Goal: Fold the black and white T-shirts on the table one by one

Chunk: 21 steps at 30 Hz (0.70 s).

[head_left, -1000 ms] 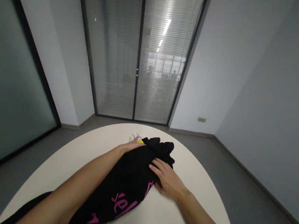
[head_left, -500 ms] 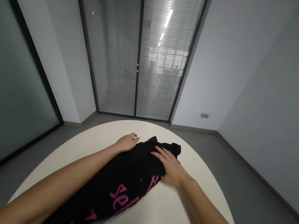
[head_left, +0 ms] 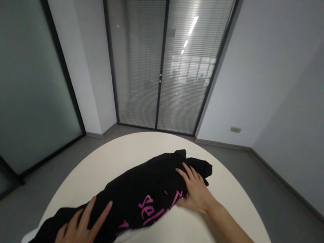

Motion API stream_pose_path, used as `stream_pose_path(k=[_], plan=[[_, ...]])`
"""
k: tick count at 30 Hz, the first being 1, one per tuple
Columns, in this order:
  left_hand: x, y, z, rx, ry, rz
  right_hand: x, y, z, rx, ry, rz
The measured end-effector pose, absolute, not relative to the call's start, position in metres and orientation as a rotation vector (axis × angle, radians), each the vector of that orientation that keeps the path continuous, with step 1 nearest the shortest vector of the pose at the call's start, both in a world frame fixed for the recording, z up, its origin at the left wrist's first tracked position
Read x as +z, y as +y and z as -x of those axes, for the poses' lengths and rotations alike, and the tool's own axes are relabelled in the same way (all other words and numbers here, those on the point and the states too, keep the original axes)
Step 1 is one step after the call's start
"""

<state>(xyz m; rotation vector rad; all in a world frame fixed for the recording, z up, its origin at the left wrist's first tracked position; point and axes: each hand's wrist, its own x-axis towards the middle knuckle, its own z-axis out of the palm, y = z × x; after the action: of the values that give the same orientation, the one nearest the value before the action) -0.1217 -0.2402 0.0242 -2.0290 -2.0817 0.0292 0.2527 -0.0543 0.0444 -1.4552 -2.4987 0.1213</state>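
Here's the black cloth garment with pink lettering (head_left: 146, 181), lying diagonally across the round cream-white desk (head_left: 191, 242), well supported along its visible length. Left grip (head_left: 77, 234) open, fingers fanned over the near end; right grip (head_left: 197, 189) open too, fingers spread across the far end, thumb at the edge. One at each end, probably so the soft fabric lies flat without slipping.

Black cloth (head_left: 135, 185) lies under the right grip (head_left: 198, 190) and left grip (head_left: 79, 234), bearing pink lettering (head_left: 154, 218) between them. A white edge (head_left: 124, 236), possibly another layer, shows beside the left grip. The surface (head_left: 125, 146) around both is plain cream.
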Motion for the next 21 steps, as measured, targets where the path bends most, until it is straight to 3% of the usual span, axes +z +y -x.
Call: stream_pose_path(k=[9,15,21], plan=[[0.051,-0.128,0.122,0.070,-2.144,1.710,0.044,-0.029,-0.158,-0.029,-2.234,1.708],[0.047,-0.050,0.155,0.006,-2.298,1.543,0.038,0.026,-0.104,0.008,-2.378,1.531],[0.034,-0.013,0.180,-0.170,-2.308,1.406,0.027,0.091,-0.047,-0.045,-2.318,1.626]])
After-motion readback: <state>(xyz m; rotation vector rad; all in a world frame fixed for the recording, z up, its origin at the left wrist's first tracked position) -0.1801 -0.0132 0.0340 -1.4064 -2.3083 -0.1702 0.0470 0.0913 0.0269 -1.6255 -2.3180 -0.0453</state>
